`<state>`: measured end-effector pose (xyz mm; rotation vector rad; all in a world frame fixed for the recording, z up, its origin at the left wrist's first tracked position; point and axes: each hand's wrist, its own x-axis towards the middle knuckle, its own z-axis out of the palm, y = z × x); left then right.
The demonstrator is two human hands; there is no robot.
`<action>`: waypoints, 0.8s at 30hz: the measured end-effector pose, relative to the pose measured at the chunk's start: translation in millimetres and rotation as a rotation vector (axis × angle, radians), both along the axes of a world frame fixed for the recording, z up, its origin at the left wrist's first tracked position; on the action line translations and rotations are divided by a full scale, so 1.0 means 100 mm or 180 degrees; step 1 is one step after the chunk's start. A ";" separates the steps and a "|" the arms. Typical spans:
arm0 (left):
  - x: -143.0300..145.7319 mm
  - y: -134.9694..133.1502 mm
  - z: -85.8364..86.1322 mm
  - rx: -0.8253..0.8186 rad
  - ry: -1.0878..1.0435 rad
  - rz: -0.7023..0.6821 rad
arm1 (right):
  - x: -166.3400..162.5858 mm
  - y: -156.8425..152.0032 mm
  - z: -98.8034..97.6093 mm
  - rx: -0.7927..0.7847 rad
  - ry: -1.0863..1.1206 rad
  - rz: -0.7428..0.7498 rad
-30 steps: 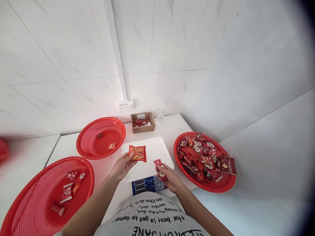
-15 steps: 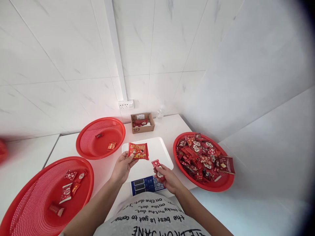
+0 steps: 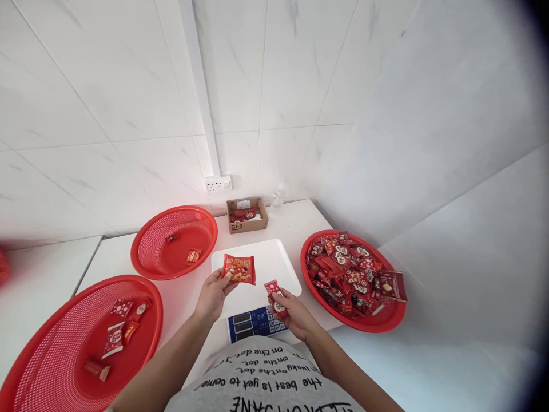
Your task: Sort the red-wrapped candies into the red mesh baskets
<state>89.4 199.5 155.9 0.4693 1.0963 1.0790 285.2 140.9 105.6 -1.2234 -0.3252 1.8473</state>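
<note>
Head view, left hand (image 3: 212, 293) raised pinching red packet (image 3: 239, 269), right hand (image 3: 295, 313) low

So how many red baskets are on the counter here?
3. The near-left basket holds a few packets, the far-left basket holds two, and the right basket is piled with packets. A red blur at the left edge may be another.

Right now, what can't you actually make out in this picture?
Head view:
- Scale display: digits too small.
- Small packet in right hand: fingers cover its print.
- Near-left basket: cut off by the edge.
- Cardboard box: contents too small.
</note>
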 end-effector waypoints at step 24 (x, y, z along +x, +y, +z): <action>0.11 -0.17 -0.27 -0.0213 0.0028 -0.2011 | -0.15 -0.01 0.13 0.0530 -0.0002 0.0846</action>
